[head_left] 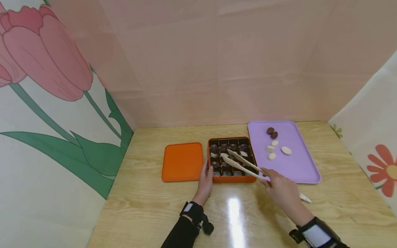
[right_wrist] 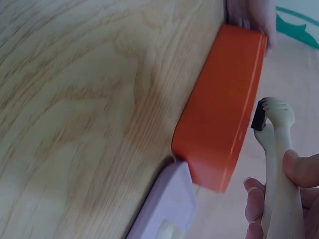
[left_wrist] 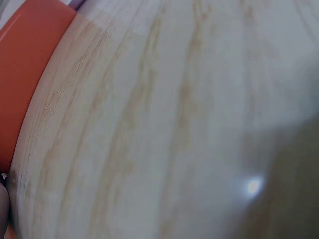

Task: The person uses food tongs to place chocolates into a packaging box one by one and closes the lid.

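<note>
Box [head_left: 233, 179], orange with a low, smooth wall and rounded corners, on the wood-grained table [head_left: 139, 210]. Lies open, long side toward the person. Black insert [head_left: 219, 159] inside, glossy, split into square compartments. Back row: brown pieces, dark against dark. Next row: white ones, easily picked out. More brown nearer the front; pale glints in the nearest row, contents unclear.

Tongs [head_left: 240, 167] over the box: cream, slim arms, tips slightly apart above the white row. Right wrist view shows toothed ends with a dark bit [right_wrist: 258, 117] at them; cannot tell if pinched or part of what lies behind.

Right hand [head_left: 282, 191] grasping the tongs, thumb on one arm, fingers on the other; handle end pokes out beneath. Left hand [head_left: 204, 182] unclenched, fingers stretched along the box's left wall, thumb by the near corner. Black strap [head_left: 193, 213] on the left wrist.

Left of the box, just beside: orange lid [head_left: 182, 162], flat, thin raised rim. Right, close against the box: purple tray [head_left: 302, 172], with two brown rounds [head_left: 270, 130] touching near the back and several white discs [head_left: 286, 150] forward of them.

Beyond the table, pink cloth [head_left: 186, 69], creased.
</note>
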Motion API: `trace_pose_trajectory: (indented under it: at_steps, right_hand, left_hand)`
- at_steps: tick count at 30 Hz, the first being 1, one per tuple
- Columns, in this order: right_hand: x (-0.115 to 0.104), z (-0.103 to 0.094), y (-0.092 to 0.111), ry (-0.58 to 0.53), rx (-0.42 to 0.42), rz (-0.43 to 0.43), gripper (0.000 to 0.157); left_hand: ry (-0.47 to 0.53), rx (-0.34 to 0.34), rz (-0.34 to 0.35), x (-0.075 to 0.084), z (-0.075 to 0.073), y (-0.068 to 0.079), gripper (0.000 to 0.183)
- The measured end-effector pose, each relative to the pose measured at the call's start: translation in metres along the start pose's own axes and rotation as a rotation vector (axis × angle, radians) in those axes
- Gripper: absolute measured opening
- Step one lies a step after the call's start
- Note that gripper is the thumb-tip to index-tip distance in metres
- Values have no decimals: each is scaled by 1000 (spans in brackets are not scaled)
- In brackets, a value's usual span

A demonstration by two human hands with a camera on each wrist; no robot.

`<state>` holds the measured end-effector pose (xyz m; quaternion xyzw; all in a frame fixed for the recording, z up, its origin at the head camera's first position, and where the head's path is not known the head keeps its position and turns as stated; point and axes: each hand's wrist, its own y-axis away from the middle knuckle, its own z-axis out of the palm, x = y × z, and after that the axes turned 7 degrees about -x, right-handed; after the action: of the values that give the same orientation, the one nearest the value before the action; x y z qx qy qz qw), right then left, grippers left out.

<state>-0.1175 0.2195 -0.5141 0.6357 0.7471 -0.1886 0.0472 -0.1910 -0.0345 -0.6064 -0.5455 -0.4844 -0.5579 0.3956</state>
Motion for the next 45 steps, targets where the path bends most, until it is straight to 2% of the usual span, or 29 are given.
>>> trace_pose_trajectory:
  at_steps: [5, 10, 18, 24, 30, 37, 45]
  right_hand:
    - [-7, 7, -3, 19, -44, -24, 41]
    - [-9, 10, -4, 34, -22, -36, 40]
    - [-9, 14, -5, 39, 9, -34, 39]
    - [-8, 17, -5, 30, -25, -15, 41]
    - [-8, 16, -6, 28, -38, -13, 42]
    - [-7, 14, -5, 24, -56, -1, 44]
    - [2, 5, -10, -4, -28, 16, 45]
  left_hand:
    - [11, 0, 7, 0, 1, 0, 57]
    - [2, -5, 26, 0, 1, -1, 57]
    - [-6, 1, 7, 2, 1, 0, 57]
    - [-3, 7, 9, 5, 0, 2, 57]
    - [6, 0, 0, 0, 0, -1, 58]
    - [2, 3, 25, 0, 0, -1, 58]
    - [-13, 6, 12, 0, 0, 0, 57]
